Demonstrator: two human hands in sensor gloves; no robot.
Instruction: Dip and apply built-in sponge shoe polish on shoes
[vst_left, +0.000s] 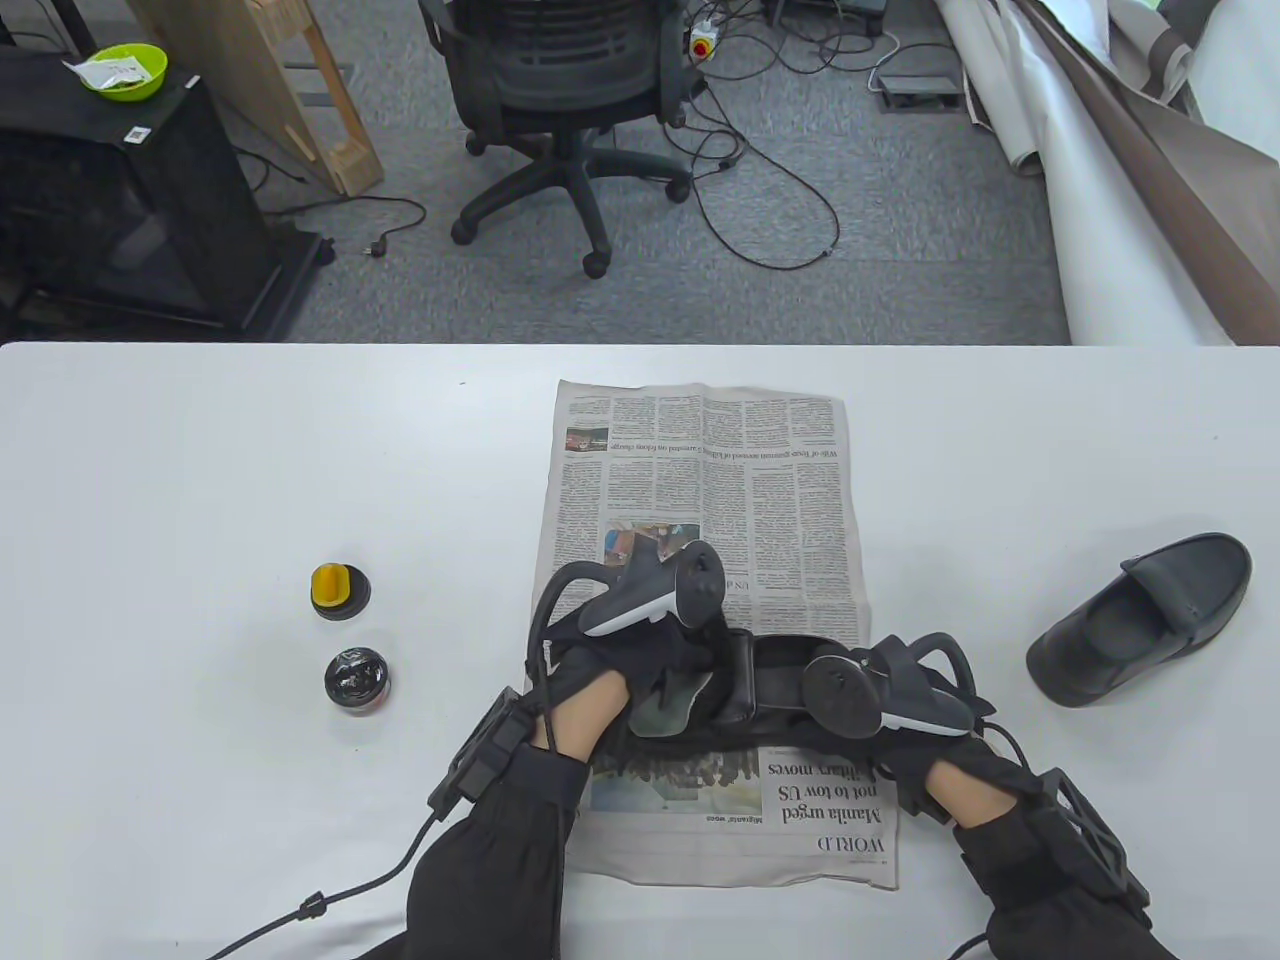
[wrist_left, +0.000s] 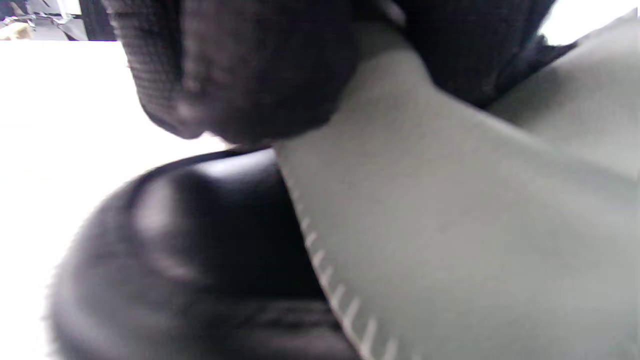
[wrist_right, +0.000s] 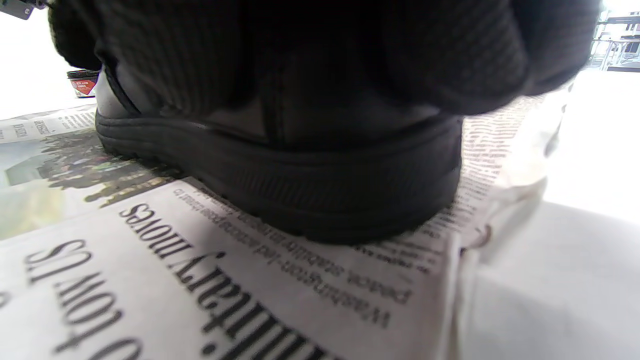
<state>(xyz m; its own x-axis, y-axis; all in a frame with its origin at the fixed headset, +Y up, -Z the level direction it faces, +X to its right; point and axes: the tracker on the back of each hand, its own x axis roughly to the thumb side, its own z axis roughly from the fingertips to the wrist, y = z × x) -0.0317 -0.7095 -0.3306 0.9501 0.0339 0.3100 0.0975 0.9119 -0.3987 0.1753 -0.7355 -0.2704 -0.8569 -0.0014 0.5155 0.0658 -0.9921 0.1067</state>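
A black shoe (vst_left: 770, 690) lies on its sole across the newspaper (vst_left: 700, 470). My left hand (vst_left: 640, 670) holds a grey cloth (vst_left: 668, 705) against the shoe's toe end. In the left wrist view my fingers (wrist_left: 240, 75) pinch the cloth (wrist_left: 450, 225) over the glossy black toe (wrist_left: 175, 260). My right hand (vst_left: 880, 690) grips the heel end; in the right wrist view my fingers (wrist_right: 300, 50) lie over the heel (wrist_right: 300, 190). The open polish tin (vst_left: 355, 680) and its yellow sponge applicator lid (vst_left: 340, 590) stand apart at the left, untouched.
A second black shoe (vst_left: 1140, 620) lies on the white table (vst_left: 200, 480) at the right, off the newspaper. Glove cables trail off the near edge at the left. An office chair (vst_left: 560, 110) stands on the floor beyond the far edge.
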